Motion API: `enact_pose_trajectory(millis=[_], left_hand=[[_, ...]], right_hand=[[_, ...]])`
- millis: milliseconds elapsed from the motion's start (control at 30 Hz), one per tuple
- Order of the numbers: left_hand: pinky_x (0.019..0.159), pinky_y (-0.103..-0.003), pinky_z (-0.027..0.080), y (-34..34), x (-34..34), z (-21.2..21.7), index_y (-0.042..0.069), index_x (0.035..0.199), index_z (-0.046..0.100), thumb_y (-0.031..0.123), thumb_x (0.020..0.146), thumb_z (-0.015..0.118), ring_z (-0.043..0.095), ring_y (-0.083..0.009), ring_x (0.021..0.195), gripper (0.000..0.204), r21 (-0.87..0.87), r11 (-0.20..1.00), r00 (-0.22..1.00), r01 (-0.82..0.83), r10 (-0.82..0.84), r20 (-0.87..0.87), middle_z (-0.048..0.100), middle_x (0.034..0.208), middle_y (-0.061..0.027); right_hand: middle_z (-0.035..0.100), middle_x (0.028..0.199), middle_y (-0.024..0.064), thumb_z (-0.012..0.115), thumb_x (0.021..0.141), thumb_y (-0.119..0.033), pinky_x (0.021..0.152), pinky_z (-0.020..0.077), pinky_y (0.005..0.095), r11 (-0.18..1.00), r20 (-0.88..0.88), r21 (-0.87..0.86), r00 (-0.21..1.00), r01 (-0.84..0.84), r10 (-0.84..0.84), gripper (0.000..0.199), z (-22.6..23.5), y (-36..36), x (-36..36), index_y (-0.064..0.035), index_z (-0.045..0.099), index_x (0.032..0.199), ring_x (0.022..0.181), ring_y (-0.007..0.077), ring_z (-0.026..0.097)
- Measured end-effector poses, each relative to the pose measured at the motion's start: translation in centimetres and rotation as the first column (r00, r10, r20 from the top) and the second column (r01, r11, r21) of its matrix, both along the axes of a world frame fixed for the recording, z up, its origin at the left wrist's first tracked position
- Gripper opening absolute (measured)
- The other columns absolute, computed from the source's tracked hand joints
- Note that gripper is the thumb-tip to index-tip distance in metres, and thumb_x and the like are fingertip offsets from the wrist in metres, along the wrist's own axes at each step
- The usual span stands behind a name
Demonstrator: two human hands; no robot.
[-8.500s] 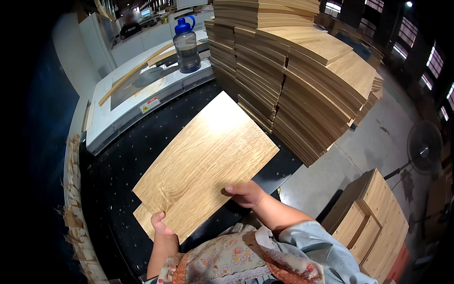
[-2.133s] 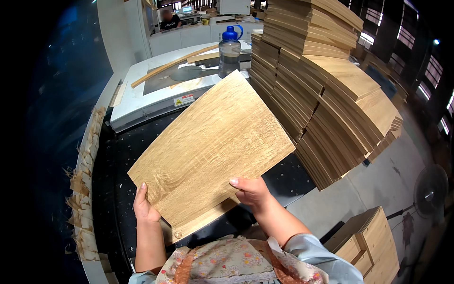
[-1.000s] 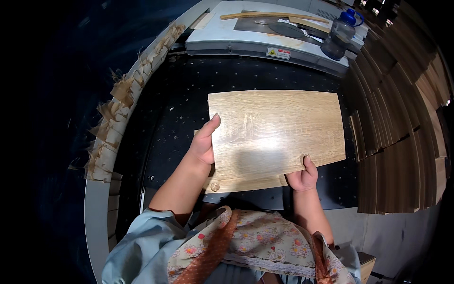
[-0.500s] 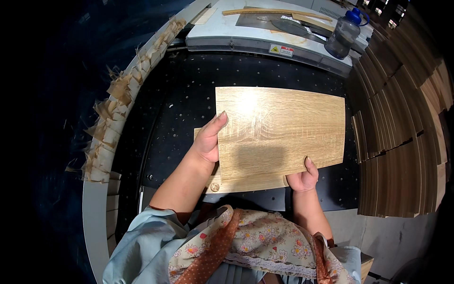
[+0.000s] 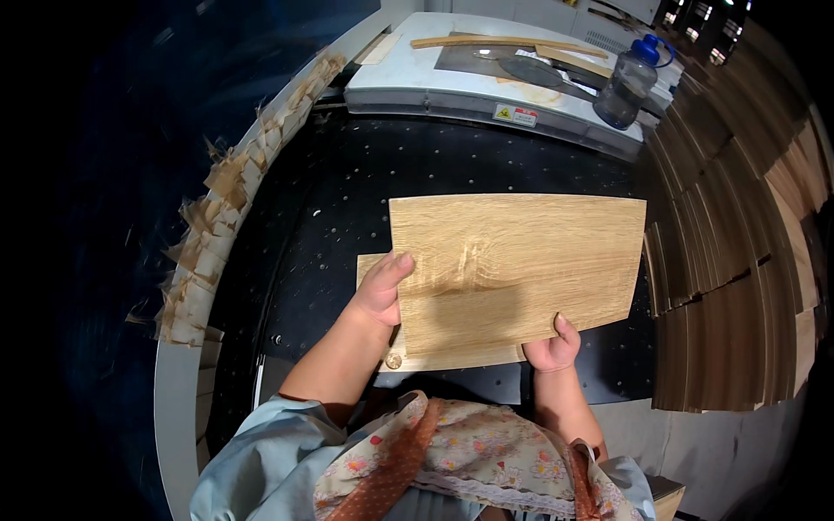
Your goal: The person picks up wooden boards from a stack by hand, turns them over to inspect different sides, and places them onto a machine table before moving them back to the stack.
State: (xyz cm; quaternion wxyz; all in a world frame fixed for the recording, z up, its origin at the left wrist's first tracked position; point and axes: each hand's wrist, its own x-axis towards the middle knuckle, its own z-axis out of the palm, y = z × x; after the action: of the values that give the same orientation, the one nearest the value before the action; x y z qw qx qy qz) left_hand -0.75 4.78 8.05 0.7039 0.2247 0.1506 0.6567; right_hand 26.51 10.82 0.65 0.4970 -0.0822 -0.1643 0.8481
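A light wood-grain panel (image 5: 556, 252) is held up in front of me, tilted over the black table. My left hand (image 5: 382, 286) grips its left edge, thumb on the face and fingers hidden behind. At the lower right edge, my right hand (image 5: 553, 347) clasps it the same way, thumb on top. Beneath it a second wood-grain board (image 5: 394, 346) shows along the left and lower sides, with a round mark or hole near its lower left corner. Whether the two touch, I cannot tell.
The black table (image 5: 347, 174) is dotted with small holes. Stacked brown panels (image 5: 721, 330) rise on the right. Beyond the table, a white machine top (image 5: 391, 74) carries a blue-lidded bottle (image 5: 627, 82) and wooden strips (image 5: 504, 42). Torn tape pieces (image 5: 204, 239) line the left rail.
The panel has tipped flatter, and its bright glare is gone. Both hands keep their hold on it. The whole view has shifted slightly, with surroundings lower in the picture.
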Motion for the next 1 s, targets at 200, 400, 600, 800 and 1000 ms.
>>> enact_pose_trajectory(millis=[200,400,600,800,1000], left_hand=[[0.088,-0.045,0.049,-0.5,-0.9,-1.2,-0.002,0.126,0.043,0.023,0.083,0.063,0.056,-0.0329,0.109,0.054,-0.042,0.999,1.000,-0.030,0.030,0.010,0.053,0.121,-0.0212],[0.091,-0.046,0.046,-1.0,-1.3,-1.4,0.000,0.129,0.042,0.023,0.080,0.065,0.055,-0.0315,0.109,0.059,-0.049,0.997,0.998,-0.057,0.057,0.001,0.053,0.123,-0.0176],[0.093,-0.048,0.044,-1.3,-1.0,-1.0,0.000,0.130,0.041,0.026,0.078,0.066,0.054,-0.0331,0.111,0.063,-0.022,0.997,0.998,-0.070,0.070,-0.001,0.053,0.124,-0.0178],[0.097,-0.052,0.039,-1.4,-0.5,-0.4,0.004,0.134,0.037,0.033,0.080,0.063,0.048,-0.0348,0.117,0.067,-0.023,0.997,0.997,-0.077,0.077,-0.018,0.047,0.130,-0.0172],[0.100,-0.052,0.034,-1.6,-1.3,-1.1,0.006,0.138,0.032,0.042,0.086,0.051,0.042,-0.0349,0.123,0.065,-0.054,0.996,0.997,-0.075,0.074,-0.020,0.041,0.136,-0.0161]], right_hand=[[0.052,0.124,0.0116,0.066,0.070,-0.008,0.102,0.0331,0.0451,0.996,0.089,-0.081,0.996,0.022,-0.015,0.062,0.2,-0.4,-0.5,-0.0041,0.043,0.128,0.118,0.0304,0.046],[0.054,0.119,0.0113,0.063,0.071,0.000,0.097,0.0386,0.0404,0.999,0.089,-0.048,0.996,0.011,-0.006,0.058,1.4,-0.9,-0.9,-0.0045,0.044,0.126,0.113,0.0276,0.049],[0.055,0.114,0.0118,0.059,0.075,0.005,0.088,0.0436,0.0350,1.000,0.110,0.012,0.994,-0.010,0.009,0.054,2.7,-1.6,-0.7,-0.0033,0.043,0.125,0.102,0.0248,0.054],[0.055,0.117,0.0144,0.064,0.078,0.000,0.094,0.0420,0.0372,0.987,0.199,0.130,0.978,-0.095,0.067,0.048,5.0,-2.1,-0.7,0.0025,0.046,0.123,0.108,0.0256,0.054],[0.055,0.119,0.0139,0.070,0.075,-0.004,0.096,0.0409,0.0373,0.980,0.339,0.182,0.941,-0.075,0.008,0.054,6.5,-3.1,-0.8,0.0032,0.048,0.123,0.109,0.0243,0.053]])
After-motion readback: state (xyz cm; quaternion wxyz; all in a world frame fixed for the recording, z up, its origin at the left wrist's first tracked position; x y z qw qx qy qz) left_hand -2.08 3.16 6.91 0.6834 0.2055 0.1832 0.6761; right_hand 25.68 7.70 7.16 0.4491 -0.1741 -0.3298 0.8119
